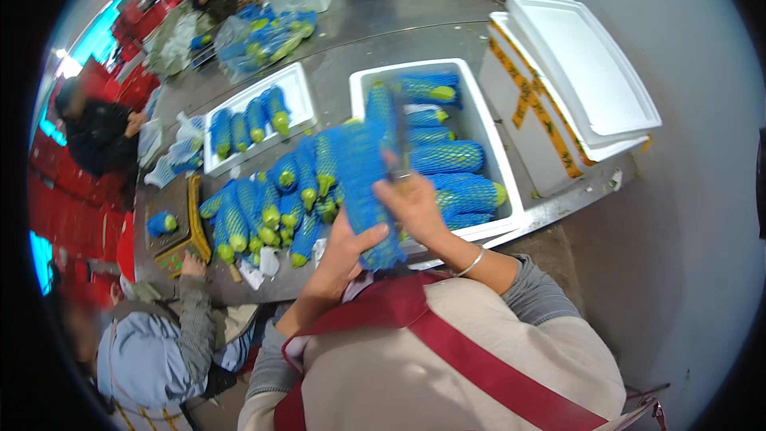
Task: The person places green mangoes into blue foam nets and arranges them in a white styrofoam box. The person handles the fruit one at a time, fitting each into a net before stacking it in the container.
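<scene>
My left hand grips a blue foam-net sleeve from below, held up in front of my chest. What is inside the sleeve is hidden. My right hand holds a knife against the sleeve's right side; the blade points away from me and is motion-blurred. Beyond the right hand stands a white foam box with several net-wrapped green squash lying in it. To the left of my left hand, more squash in blue nets lie piled on the metal table.
A shallow white foam tray holds several netted squash. Left stands a weighing scale with one squash on it and a co-worker's hand at its front. A taped foam box with a lid stands right, by the wall.
</scene>
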Demonstrator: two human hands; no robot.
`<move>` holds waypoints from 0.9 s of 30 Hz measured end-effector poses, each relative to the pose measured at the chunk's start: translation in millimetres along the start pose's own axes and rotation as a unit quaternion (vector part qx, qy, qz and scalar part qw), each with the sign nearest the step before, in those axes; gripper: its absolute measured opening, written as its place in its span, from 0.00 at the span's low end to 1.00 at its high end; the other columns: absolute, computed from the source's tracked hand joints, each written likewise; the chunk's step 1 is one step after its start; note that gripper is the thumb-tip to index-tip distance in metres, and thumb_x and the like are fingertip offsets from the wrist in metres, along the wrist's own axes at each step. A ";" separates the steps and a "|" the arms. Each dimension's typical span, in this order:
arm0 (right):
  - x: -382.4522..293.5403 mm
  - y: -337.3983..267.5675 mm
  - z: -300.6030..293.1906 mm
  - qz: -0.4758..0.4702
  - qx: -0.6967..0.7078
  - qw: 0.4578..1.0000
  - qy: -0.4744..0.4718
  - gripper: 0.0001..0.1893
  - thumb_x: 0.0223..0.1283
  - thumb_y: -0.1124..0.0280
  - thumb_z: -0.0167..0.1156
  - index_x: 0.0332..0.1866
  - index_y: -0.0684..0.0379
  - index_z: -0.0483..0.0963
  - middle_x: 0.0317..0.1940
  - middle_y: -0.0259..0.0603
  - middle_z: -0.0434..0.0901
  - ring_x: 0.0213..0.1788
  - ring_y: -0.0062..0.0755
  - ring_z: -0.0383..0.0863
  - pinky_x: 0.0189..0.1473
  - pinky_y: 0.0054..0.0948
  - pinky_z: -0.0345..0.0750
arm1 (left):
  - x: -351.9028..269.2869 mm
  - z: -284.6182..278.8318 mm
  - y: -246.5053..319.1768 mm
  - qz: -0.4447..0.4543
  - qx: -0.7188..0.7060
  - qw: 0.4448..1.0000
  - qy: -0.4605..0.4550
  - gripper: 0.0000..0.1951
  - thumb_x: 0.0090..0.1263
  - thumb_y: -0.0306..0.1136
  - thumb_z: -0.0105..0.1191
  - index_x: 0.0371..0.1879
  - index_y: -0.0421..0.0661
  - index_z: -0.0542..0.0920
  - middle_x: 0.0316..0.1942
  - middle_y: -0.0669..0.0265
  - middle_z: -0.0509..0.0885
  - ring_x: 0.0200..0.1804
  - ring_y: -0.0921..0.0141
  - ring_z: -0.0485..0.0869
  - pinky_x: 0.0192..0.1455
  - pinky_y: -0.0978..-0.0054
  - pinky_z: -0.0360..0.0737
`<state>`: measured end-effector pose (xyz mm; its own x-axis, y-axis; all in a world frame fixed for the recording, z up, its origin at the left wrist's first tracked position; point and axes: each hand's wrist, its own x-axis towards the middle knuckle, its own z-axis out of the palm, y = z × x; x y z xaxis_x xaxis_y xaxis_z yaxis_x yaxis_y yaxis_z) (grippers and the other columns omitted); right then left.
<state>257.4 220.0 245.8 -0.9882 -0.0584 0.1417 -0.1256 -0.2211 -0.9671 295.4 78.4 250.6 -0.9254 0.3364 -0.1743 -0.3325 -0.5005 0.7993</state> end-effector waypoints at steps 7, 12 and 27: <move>86.8 -91.5 -142.3 -0.126 -0.545 0.790 0.252 0.20 0.51 0.65 0.62 0.49 0.58 0.69 0.33 0.47 0.83 0.35 0.46 0.84 0.39 0.41 0.78 | -10.2 -23.9 -2.5 -0.020 0.007 0.998 0.059 0.30 0.51 0.30 0.60 0.55 0.35 0.67 0.40 0.52 0.79 0.34 0.61 0.83 0.33 0.65 0.85; 103.4 -119.5 -320.0 0.107 -0.690 0.601 0.389 0.13 0.54 0.67 0.58 0.44 0.60 0.75 0.35 0.47 0.82 0.40 0.46 0.84 0.42 0.43 0.78 | -7.1 -20.9 0.9 -0.033 0.014 0.999 0.040 0.26 0.50 0.27 0.58 0.51 0.36 0.70 0.41 0.55 0.80 0.36 0.64 0.83 0.36 0.68 0.84; 66.9 -60.1 -26.6 -0.224 -0.219 0.933 -0.176 0.24 0.59 0.63 0.62 0.61 0.55 0.72 0.59 0.44 0.74 0.63 0.41 0.70 0.62 0.40 0.68 | 8.9 2.5 12.4 -0.040 0.030 0.998 -0.032 0.30 0.46 0.26 0.59 0.54 0.39 0.69 0.38 0.59 0.79 0.36 0.67 0.81 0.39 0.71 0.81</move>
<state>196.6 255.3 307.7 -0.7474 -0.3879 0.5394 -0.6197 0.1144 -0.7764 283.5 77.2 260.5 -0.8822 0.4243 -0.2041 -0.3918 -0.4212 0.8180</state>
